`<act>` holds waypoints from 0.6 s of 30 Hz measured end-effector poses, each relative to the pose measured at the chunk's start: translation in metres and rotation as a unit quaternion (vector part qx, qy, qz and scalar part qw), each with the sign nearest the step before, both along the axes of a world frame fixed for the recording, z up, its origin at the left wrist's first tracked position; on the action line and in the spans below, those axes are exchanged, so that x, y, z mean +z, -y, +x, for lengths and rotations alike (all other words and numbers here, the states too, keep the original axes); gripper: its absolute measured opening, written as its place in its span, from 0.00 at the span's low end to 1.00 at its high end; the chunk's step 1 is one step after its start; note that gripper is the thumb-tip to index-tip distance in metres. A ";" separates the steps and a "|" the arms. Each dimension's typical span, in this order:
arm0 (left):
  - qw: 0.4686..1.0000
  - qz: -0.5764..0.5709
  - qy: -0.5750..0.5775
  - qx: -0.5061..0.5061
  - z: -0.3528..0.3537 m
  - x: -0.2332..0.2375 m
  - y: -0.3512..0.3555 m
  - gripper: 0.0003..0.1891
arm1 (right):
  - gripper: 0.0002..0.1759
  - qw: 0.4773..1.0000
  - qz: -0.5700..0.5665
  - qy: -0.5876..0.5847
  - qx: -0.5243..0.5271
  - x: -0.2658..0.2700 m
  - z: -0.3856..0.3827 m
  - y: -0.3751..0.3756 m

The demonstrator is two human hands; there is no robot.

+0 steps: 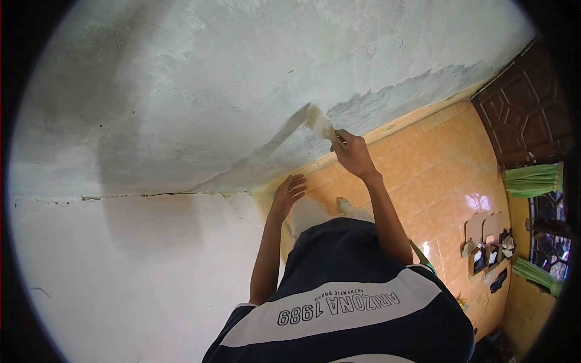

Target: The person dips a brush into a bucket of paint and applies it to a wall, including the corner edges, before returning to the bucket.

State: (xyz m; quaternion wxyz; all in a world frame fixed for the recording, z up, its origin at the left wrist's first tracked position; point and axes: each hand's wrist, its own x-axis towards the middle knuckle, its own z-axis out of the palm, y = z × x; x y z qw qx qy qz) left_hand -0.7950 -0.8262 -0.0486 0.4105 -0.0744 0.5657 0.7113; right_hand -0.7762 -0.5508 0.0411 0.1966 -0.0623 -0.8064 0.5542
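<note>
Loosely spread, the left hand (290,192) is empty; the right hand (354,156) wraps a flat paintbrush (321,124), its bristles meeting the patchy grey wall (242,78). Beyond the orange floor tiles (417,163) is a brown panelled door (521,100).

The right forearm (392,215) stretched forward, with the right hand (354,154) angled inward and curled into a grip. The left forearm (267,254) extended forward less far, the left hand (288,195) unclenched, its fingers (298,187) slightly parted.
</note>
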 end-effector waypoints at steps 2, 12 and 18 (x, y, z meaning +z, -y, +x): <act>1.000 0.002 0.010 0.020 0.013 -0.002 -0.004 0.29 | 0.08 0.996 0.060 0.054 0.021 0.011 0.004 -0.004; 0.995 0.019 0.013 0.098 0.043 -0.013 0.000 0.27 | 0.06 0.982 0.171 0.078 -0.022 0.100 -0.049 0.000; 0.994 0.010 0.025 0.106 0.062 -0.019 0.011 0.28 | 0.07 0.987 0.154 0.052 -0.019 0.075 -0.027 -0.001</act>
